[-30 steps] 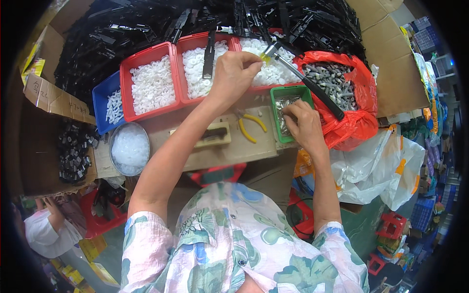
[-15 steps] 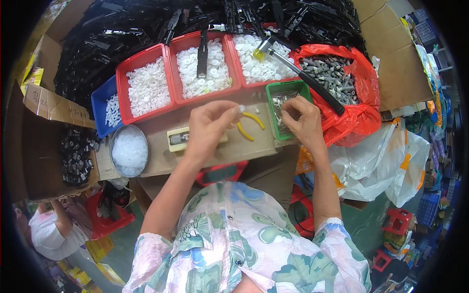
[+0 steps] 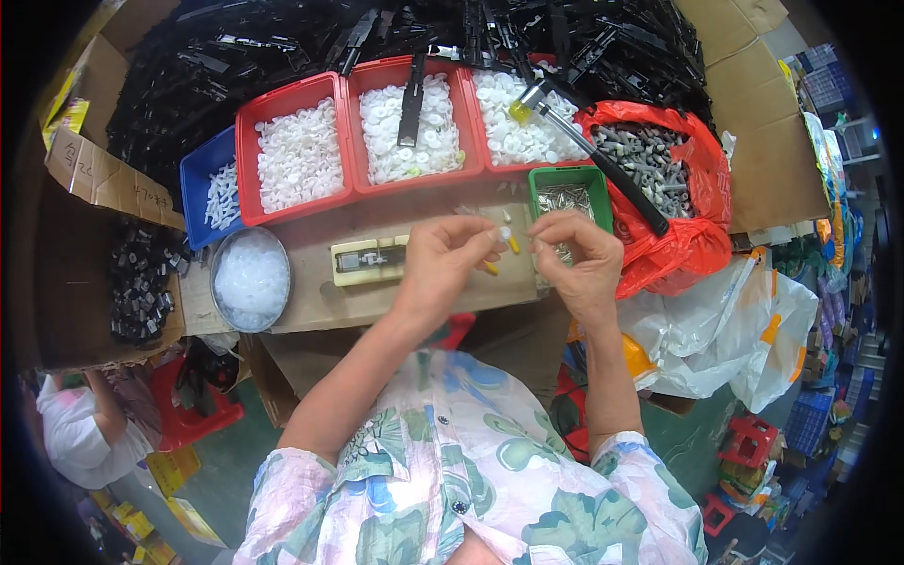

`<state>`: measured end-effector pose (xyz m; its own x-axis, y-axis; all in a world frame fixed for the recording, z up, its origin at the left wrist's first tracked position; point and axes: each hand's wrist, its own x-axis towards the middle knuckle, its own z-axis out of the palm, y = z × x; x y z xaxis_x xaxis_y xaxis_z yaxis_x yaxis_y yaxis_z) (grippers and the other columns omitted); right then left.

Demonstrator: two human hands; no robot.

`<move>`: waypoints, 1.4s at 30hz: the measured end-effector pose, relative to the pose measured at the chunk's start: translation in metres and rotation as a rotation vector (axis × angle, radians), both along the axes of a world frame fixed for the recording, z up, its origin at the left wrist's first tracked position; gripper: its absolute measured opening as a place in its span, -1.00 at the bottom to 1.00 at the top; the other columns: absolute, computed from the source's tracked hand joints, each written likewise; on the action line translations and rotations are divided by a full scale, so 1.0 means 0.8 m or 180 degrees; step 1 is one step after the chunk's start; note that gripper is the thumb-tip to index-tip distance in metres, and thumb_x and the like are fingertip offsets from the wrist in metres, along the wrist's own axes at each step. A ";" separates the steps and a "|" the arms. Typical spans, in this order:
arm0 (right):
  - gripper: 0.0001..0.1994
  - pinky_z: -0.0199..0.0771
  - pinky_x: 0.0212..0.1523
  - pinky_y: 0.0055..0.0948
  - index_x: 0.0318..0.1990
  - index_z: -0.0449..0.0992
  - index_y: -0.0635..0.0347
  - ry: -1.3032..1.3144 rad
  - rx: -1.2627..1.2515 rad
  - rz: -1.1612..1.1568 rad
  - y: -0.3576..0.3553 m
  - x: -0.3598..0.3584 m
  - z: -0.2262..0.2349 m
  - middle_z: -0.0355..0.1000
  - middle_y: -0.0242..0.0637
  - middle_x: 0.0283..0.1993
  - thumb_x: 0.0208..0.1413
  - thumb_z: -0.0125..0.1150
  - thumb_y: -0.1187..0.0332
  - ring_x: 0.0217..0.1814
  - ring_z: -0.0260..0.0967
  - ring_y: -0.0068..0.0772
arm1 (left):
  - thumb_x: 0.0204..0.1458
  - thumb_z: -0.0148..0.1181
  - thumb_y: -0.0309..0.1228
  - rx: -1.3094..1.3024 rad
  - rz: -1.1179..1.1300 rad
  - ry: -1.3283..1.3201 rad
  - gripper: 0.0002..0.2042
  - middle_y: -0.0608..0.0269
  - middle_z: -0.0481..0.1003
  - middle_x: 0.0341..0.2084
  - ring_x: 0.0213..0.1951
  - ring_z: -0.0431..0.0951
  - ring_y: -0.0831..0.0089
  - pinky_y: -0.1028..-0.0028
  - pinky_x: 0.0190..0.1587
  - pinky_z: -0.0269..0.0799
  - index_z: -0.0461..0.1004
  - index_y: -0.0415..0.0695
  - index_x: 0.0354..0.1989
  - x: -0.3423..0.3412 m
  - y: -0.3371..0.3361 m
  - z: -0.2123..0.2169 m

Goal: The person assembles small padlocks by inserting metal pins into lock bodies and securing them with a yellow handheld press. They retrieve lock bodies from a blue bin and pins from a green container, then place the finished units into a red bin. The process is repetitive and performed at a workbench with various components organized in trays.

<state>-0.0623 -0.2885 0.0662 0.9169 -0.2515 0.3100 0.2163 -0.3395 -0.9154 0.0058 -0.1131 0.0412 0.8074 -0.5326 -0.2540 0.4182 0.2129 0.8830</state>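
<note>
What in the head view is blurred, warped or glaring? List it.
Head view: fisheye bends the cardboard edges near the rim, with black vignette corners; left hand and right hand slightly motion-soft; the small white piece at the left fingertips lacks detail; red bins evenly lit; white plastic bag bright, mildly glaring.

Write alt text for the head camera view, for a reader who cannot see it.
A person's left hand and right hand meet over a cardboard worktop, the left pinching a small white piece. Behind stand three red trays of white parts and a small green tray.
</note>
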 end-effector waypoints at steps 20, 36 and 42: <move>-0.89 0.47 -0.18 -0.49 -0.40 0.53 0.30 0.0060 0.0296 0.0130 0.012 -0.003 -0.001 0.55 -0.25 -0.27 -0.08 0.26 0.68 -0.22 0.50 -0.49 | 0.20 0.24 -0.46 -0.0530 -0.0357 0.1066 -0.83 0.16 0.63 -0.35 -0.38 0.62 0.53 0.59 -0.32 0.54 0.57 -0.31 -0.13 -0.002 0.012 0.010; -0.95 0.40 -0.11 -0.57 -0.30 0.57 0.29 0.0518 0.1827 0.0616 0.043 0.021 -0.018 0.46 -0.35 -0.17 0.08 0.31 0.55 -0.13 0.39 -0.59 | 0.18 0.27 -0.48 -0.0813 -0.0169 0.1149 -0.83 0.19 0.60 -0.33 -0.34 0.64 0.49 0.61 -0.34 0.56 0.53 -0.25 -0.10 -0.009 0.043 0.012; -0.90 0.38 -0.15 -0.52 -0.31 0.58 0.29 0.0765 0.1096 0.0304 0.057 0.021 -0.015 0.48 -0.39 -0.21 0.05 0.37 0.50 -0.17 0.43 -0.56 | 0.17 0.28 -0.48 -0.0792 0.0082 0.1132 -0.82 0.19 0.60 -0.32 -0.32 0.65 0.48 0.58 -0.29 0.58 0.53 -0.25 -0.09 -0.007 0.059 0.005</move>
